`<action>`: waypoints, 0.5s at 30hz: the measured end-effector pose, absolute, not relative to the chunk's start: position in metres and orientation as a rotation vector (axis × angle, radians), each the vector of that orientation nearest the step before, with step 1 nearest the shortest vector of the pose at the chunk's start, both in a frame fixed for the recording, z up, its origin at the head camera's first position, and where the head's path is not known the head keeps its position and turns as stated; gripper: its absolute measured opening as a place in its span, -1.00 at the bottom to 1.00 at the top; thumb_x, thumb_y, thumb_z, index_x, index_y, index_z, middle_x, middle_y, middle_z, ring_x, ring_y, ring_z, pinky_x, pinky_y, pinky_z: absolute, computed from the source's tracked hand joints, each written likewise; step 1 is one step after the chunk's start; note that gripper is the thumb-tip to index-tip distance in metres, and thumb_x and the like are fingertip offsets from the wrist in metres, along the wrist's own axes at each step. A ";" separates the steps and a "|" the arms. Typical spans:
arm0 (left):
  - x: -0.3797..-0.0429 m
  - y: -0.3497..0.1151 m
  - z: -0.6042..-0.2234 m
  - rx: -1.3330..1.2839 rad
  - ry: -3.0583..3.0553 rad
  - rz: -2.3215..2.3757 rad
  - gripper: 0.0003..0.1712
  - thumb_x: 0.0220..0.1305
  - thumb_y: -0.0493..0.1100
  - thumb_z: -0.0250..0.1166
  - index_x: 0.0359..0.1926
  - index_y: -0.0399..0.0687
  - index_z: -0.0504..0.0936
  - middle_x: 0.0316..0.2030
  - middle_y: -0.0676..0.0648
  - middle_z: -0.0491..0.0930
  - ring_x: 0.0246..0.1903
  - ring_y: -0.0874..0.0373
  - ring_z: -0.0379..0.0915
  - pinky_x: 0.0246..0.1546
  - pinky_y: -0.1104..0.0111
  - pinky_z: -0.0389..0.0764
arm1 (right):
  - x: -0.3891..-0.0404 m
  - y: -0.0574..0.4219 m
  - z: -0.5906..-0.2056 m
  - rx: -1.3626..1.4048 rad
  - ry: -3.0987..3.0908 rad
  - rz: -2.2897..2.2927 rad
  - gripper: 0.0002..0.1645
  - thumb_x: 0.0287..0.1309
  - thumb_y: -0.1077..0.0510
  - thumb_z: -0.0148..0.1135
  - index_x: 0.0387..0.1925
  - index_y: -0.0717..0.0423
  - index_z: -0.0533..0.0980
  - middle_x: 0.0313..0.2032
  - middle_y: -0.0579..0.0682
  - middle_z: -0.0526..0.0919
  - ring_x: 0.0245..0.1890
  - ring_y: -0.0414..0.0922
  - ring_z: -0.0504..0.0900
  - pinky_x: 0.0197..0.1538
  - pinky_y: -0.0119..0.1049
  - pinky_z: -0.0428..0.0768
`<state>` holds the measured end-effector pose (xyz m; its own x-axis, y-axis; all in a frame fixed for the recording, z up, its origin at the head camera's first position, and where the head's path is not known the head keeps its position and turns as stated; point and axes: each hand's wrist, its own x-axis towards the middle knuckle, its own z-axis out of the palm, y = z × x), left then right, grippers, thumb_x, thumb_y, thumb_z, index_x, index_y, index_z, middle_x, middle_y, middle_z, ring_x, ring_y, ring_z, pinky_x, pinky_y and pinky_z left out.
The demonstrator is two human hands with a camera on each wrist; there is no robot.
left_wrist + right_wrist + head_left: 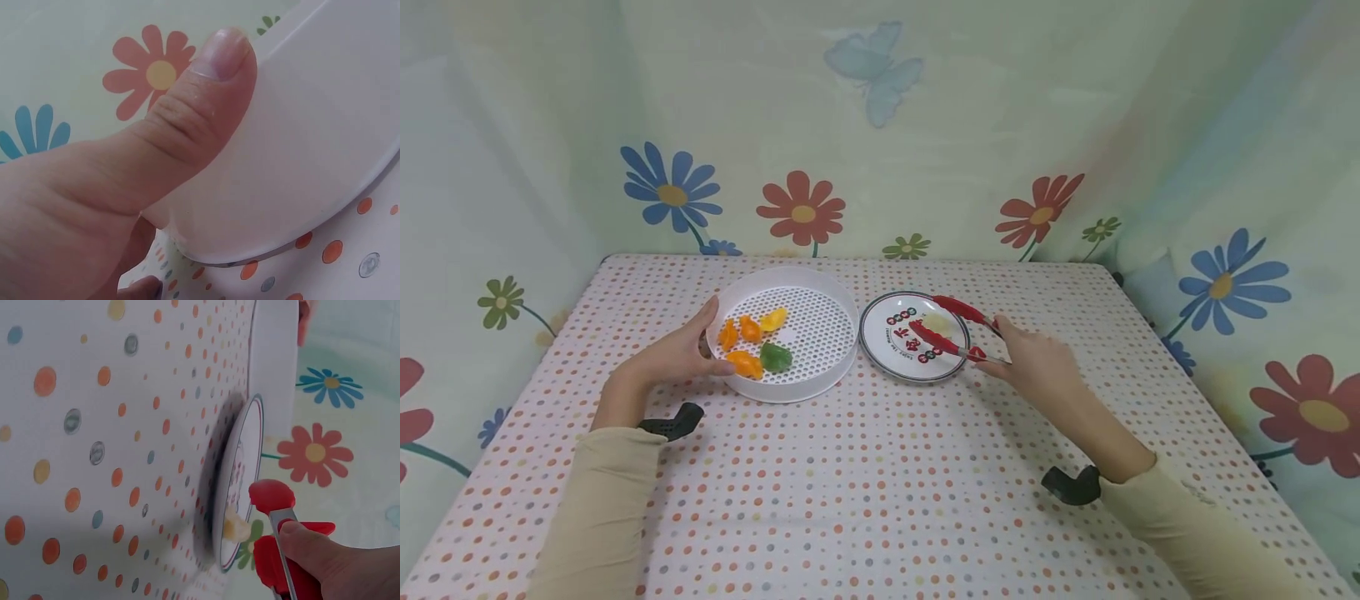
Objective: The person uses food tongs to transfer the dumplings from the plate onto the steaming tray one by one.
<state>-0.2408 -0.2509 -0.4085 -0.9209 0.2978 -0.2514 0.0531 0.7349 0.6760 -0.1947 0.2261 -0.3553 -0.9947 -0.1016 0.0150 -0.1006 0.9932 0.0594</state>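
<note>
A white round basket (797,389) with a perforated floor stands left of centre. Inside lie several small dumpling-shaped pieces, among them a green one (776,357) and a yellow one (773,319), gathered on the left side. My left hand (676,354) holds the basket's left side, thumb (206,106) along the outer wall in the left wrist view. My right hand (1043,365) grips red-tipped tongs (958,308), whose arms are spread apart over a white plate (880,340) with red print. Between the tips, on the plate, sits a pale yellow dumpling-shaped piece (236,526).
Plate and basket stand side by side, rims close together, on a dotted tablecloth (820,492). A floral curtain (722,108) rises behind the table's back edge and along both sides. Black devices (673,422) are worn at both wrists.
</note>
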 end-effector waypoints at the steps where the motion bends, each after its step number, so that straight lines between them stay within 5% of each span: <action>1: -0.240 -0.252 -0.409 0.275 2.592 1.004 0.47 -0.06 0.19 0.46 0.47 0.11 -0.53 0.49 -0.14 -0.53 0.47 -0.22 -0.50 0.37 -0.23 -0.23 | -0.196 0.226 -0.357 0.147 -3.125 -0.099 0.06 0.00 -0.22 0.36 0.35 0.29 0.18 -0.30 0.23 0.69 -0.61 -0.08 0.46 -0.61 -0.36 0.42; 7: -0.238 -0.253 -0.412 0.292 2.578 1.053 0.47 -0.07 0.17 0.47 0.47 0.09 -0.52 0.49 -0.16 -0.53 0.47 -0.22 -0.54 0.37 -0.23 -0.25 | -0.198 0.230 -0.370 0.144 -3.087 -0.144 -0.05 -0.06 -0.14 0.44 0.25 0.29 0.31 -0.29 0.24 0.69 -0.62 -0.09 0.48 -0.58 -0.32 0.52; 15: -0.241 -0.252 -0.411 0.283 2.578 1.038 0.49 -0.08 0.21 0.46 0.46 0.13 -0.55 0.49 -0.14 -0.56 0.47 -0.21 -0.54 0.37 -0.23 -0.23 | -0.195 0.234 -0.374 0.218 -3.038 -0.098 -0.29 -0.04 -0.05 0.44 0.06 0.24 0.41 -0.44 0.16 0.67 -0.65 -0.10 0.43 -0.66 -0.40 0.35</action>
